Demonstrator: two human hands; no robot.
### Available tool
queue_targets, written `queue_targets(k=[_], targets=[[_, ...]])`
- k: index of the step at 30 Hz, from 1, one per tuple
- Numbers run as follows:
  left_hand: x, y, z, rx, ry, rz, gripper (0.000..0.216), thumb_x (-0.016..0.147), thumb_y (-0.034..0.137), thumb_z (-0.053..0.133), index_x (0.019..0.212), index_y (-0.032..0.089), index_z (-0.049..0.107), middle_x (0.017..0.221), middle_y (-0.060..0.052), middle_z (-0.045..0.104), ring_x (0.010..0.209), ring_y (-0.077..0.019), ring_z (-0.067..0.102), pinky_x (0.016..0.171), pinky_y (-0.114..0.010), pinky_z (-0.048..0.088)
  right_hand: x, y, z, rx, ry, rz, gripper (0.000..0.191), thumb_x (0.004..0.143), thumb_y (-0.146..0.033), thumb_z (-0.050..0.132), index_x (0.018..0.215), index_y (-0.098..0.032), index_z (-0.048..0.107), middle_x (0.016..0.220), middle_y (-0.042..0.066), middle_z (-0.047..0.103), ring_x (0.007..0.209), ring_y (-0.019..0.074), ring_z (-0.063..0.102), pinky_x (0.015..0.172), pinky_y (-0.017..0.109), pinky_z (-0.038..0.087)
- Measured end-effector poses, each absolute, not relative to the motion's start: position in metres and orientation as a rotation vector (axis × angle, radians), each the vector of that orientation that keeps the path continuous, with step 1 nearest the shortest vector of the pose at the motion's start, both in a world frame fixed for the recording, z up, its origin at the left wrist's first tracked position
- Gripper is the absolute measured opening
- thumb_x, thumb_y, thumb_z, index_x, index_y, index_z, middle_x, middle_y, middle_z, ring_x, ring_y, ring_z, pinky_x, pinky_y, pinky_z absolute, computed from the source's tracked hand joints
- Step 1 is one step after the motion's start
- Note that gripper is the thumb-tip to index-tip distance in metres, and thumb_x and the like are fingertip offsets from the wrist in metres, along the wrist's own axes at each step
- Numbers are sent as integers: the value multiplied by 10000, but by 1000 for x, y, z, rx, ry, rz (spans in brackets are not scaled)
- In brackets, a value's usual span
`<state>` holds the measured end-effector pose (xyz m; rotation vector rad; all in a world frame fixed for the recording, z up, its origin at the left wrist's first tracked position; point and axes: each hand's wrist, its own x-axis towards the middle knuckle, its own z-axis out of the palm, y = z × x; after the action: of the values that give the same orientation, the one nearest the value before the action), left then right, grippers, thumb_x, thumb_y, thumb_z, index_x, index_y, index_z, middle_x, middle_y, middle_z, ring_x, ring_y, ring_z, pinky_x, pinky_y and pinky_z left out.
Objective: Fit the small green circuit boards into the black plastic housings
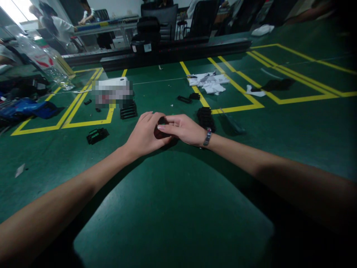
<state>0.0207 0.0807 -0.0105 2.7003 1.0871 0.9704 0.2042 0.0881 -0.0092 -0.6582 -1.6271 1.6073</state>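
My left hand (147, 131) and my right hand (182, 129) meet over the green table. The fingers of both curl around a small dark space, and what they hold, if anything, is mostly hidden there. A bracelet (207, 137) circles my right wrist. Just beyond my left hand lies a black slatted plastic part (128, 110). A stack of black ribbed parts (205, 118) sits close behind my right wrist. Farther left is a black and green plastic piece (96, 136). Small black frame pieces (184, 99) lie past the hands.
Crumpled white paper (209, 81) and a partly blurred white item (111, 91) lie beyond the hands. Plastic bottles (46, 61) stand at far left, near a blue bundle (30, 108). A dark rail (173, 52) crosses the back. Other people (55, 29) sit beyond it.
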Motion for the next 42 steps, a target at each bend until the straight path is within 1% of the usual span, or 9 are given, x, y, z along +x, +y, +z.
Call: queue_targets(k=[4, 8, 13, 16, 21, 29, 38, 42], targets=[[20, 81, -12, 2734, 1071, 1013, 475, 821, 474, 727, 1151, 179, 558, 1070, -85, 675, 1036, -255, 626, 1059, -455, 442, 204, 87, -8, -629, -1647, 1601, 152, 850, -287, 748, 891, -153, 692, 878, 17, 742, 879, 149, 689, 842, 276, 537], [19, 81, -13, 2755, 1031, 1049, 433, 824, 457, 720, 1120, 177, 574, 1049, -66, 699, 985, -227, 662, 1128, -467, 408, 205, 86, -7, -645, -1671, 1611, 136, 879, -289, 714, 908, -157, 698, 911, 22, 750, 923, 155, 694, 864, 281, 537], [19, 81, -13, 2768, 1013, 1072, 438, 796, 445, 746, 1081, 146, 600, 999, -66, 714, 938, -219, 681, 1126, -465, 418, 205, 86, -7, -664, -1732, 1569, 159, 886, -304, 703, 936, -154, 703, 929, 30, 753, 938, 167, 693, 854, 292, 539], [19, 81, -13, 2763, 1006, 1082, 425, 791, 434, 747, 1076, 154, 602, 997, -59, 717, 933, -217, 683, 1126, -473, 421, 206, 87, -8, -659, -1760, 1546, 162, 886, -296, 701, 951, -148, 703, 951, 35, 753, 939, 168, 689, 847, 290, 534], [19, 80, -13, 2773, 1019, 1079, 441, 803, 432, 739, 1110, 152, 591, 1016, -68, 711, 974, -230, 670, 1123, -471, 429, 206, 87, -9, -654, -1777, 1510, 165, 905, -292, 679, 955, -136, 693, 926, 33, 742, 879, 154, 680, 804, 287, 529], [19, 79, -13, 2779, 1033, 1070, 483, 813, 463, 735, 1154, 162, 572, 1080, -83, 700, 1027, -246, 652, 1128, -471, 426, 206, 87, -7, -688, -1768, 1509, 190, 882, -318, 695, 941, -138, 692, 891, 28, 728, 885, 161, 672, 776, 284, 524], [20, 78, -13, 2751, 1060, 1053, 469, 825, 481, 721, 1168, 198, 570, 1111, -81, 692, 1111, -269, 624, 1115, -480, 429, 206, 88, -9, -746, -1709, 1551, 174, 857, -320, 720, 913, -155, 710, 920, 39, 751, 925, 178, 686, 826, 304, 530], [20, 78, -12, 2740, 1084, 1039, 470, 823, 480, 724, 1164, 195, 570, 1123, -86, 687, 1122, -273, 617, 1103, -472, 434, 206, 88, -9, -729, -1702, 1559, 173, 859, -316, 723, 920, -154, 708, 934, 42, 756, 933, 178, 687, 852, 317, 532]])
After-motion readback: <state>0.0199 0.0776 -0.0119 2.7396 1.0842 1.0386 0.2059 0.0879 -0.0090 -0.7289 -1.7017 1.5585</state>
